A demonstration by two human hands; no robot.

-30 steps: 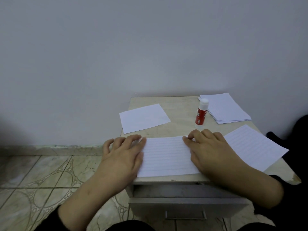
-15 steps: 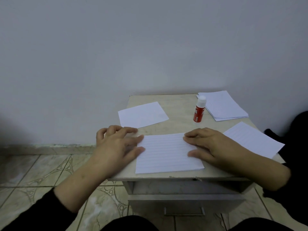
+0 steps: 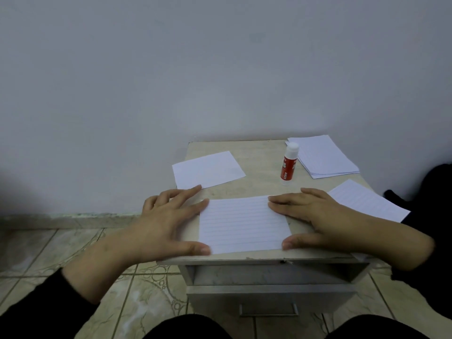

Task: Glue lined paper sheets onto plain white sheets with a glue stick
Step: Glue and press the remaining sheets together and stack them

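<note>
Lined sheet (image 3: 243,223): rectangular, flat at the desk's (image 3: 259,184) near edge. Left hand (image 3: 168,223) and right hand (image 3: 315,216): fingers spread flat, pressing its side edges. Glue stick (image 3: 289,164): red, white-capped, upright, far. Plain sheet (image 3: 208,170): far left. Paper stack (image 3: 322,156): far right.

The room is dim, under flat, cool light that leaves the plain grey-white wall (image 3: 220,69) murky and slightly blue. No lamp or window shows. Shadows are soft: a faint band where the beige stone-look top of the small cabinet (image 3: 261,162) meets the wall, and deeper shade in the open slot under it. The lower left of the wall darkens toward the edge. The patterned beige floor tiles (image 3: 61,250) bend with wide-angle distortion. Fine detail is soft throughout, and the white sheets show no glare.
</note>
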